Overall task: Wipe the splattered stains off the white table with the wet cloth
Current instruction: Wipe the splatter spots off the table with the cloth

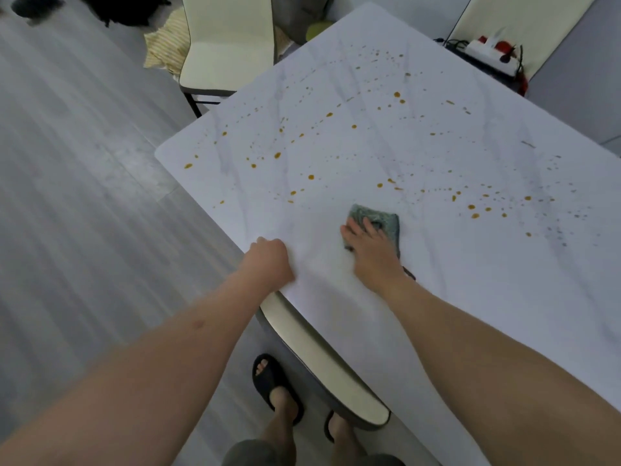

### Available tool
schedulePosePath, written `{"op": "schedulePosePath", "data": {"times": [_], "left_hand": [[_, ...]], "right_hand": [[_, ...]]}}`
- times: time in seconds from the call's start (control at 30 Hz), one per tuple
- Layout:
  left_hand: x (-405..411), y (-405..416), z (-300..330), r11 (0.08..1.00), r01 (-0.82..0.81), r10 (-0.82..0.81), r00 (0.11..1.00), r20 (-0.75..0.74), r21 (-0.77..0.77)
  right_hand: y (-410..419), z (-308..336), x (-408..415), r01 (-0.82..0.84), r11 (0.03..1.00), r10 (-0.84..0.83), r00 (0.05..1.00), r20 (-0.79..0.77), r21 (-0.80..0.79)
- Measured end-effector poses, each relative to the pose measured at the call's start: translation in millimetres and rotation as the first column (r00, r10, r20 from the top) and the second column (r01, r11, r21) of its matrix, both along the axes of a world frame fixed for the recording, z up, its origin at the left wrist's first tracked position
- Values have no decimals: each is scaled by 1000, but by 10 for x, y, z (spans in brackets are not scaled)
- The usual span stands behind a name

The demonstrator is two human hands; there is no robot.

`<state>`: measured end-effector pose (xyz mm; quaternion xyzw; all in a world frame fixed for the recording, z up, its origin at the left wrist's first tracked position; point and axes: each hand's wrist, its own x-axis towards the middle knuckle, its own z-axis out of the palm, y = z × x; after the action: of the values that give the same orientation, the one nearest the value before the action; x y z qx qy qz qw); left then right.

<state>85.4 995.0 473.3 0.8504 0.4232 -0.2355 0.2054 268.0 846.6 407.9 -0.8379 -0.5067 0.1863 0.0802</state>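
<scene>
A white marbled counter [437,156] is dotted with orange-brown stains [396,94], thickest toward its far edge and right side. No writing is legible anywhere. The right hand [369,250] lies flat, fingers spread, pressing a folded grey-green cloth [376,218] near the near edge. The left hand [270,260] grips that near edge, fingers curled over it, beside the cloth.

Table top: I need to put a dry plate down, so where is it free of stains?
The bare patch runs along the near edge of the white table, between the left hand and the right hand pressing the cloth, and rightwards. Beyond the cloth, stains crowd it.
</scene>
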Motion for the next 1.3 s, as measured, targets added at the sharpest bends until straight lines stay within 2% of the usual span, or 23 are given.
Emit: {"op": "schedulePosePath", "data": {"times": [0.07, 0.13, 0.2, 0.3, 0.37, 0.47, 0.57, 0.67, 0.73, 0.8, 0.9, 0.97, 1.03, 1.1, 1.13, 1.23, 1.3], "left_hand": [[48, 5, 9, 1000, 28, -29, 999, -37, -14], [57, 31, 8, 999, 46, -47, 998, -49, -14], [41, 66, 14, 998, 58, -60, 997, -47, -30], [15, 156, 35, 995, 76, -78, 997, -29, -68], [13, 188, 52, 993, 87, -88, 996, -14, -86], [22, 210, 76, 989, 102, -103, 995, -5, -106], [1, 229, 97, 989, 117, -118, 993, -2, -93], [-74, 278, 89, 985, 164, -165, 986, -1, -58], [-140, 309, 80, 979, 193, -193, 981, -5, -64], [-196, 341, 73, 977, 199, -200, 980, 0, -82], [-247, 357, 115, 976, 179, -178, 984, 16, -121], [-251, 365, 156, 976, 162, -161, 987, 21, -147], [-262, 376, 194, 975, 145, -141, 989, 33, -170], [-277, 393, 209, 972, 143, -139, 990, 37, -187], [-280, 402, 215, 971, 150, -145, 989, 37, -188], [-286, 400, 247, 964, 186, -186, 982, 23, -187], [-280, 390, 284, 959, 220, -223, 975, 5, -179]], "right_hand": [[-190, 50, 304, 84, 996, -85, 996, -12, -22], [-312, 136, 491, 236, 972, -235, 966, -105, 4], [-324, 288, 515, 419, 907, -405, 896, -184, 40], [-236, 339, 500, 618, 769, -605, 786, -125, 164], [-214, 265, 497, 584, 808, -585, 811, -10, 81], [-48, 122, 333, 500, 863, -501, 865, -1, -68], [374, 143, -172, 264, 965, -263, 964, 38, 2], [698, 108, -692, 14, 1000, -14, 1000, 9, 21], [711, 37, -836, -69, 997, 70, 996, -48, 17], [564, -11, -786, -86, 993, 91, 994, -58, 86], [199, 21, -480, 44, 986, -49, 998, 28, 160], [-42, 149, -187, 223, 969, -231, 971, 63, 104], [-206, 326, 59, 450, 893, -449, 891, 61, -3], [-208, 511, 206, 662, 746, -665, 745, -41, -66], [-137, 581, 226, 722, 690, -721, 680, -132, -50], [205, 795, 16, 768, 638, -680, 592, -433, 49], [417, 885, -211, 761, 645, -613, 572, -544, 73]]}}
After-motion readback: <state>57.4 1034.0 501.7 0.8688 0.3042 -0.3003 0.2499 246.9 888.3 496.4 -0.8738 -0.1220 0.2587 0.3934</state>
